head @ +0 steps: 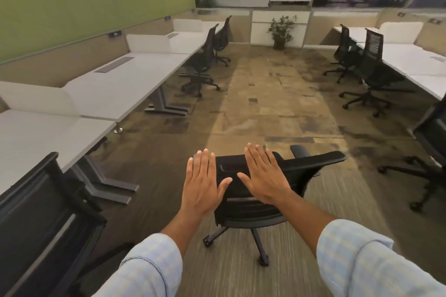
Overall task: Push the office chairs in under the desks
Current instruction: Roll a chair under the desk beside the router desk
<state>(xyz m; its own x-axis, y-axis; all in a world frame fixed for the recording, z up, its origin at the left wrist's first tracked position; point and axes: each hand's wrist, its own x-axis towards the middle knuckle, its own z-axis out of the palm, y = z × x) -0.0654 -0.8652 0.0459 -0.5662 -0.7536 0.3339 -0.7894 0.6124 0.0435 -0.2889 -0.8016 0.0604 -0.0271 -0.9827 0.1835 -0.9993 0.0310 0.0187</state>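
Head camera view, looking forward and down an office aisle. Both arms reach out in pale checked sleeves (pixel 362 260). The left hand (pixel 201 185) and right hand (pixel 261 176) are flat, palms down, fingers straight and close together, thumbs angled toward each other; neither grips anything. They hover over or against the back of a black office chair (pixel 251 207), and whether they touch it cannot be told. This chair stands in the middle of the carpeted floor (pixel 272 103), out in the aisle and well apart from any desk, its armrest (pixel 316 159) pointing right and its wheeled base showing beneath.

Along the left wall runs a row of white desks (pixel 125 84) with low white dividers. Two black chairs (pixel 205 60) farther down that row are tucked against the desk edge. Another black chair (pixel 48 219) sits at the near left beside the closest desk. On the right, a second desk row (pixel 410 60) has several black chairs (pixel 371 72) standing out from it. A potted plant (pixel 281 31) stands at the far end.
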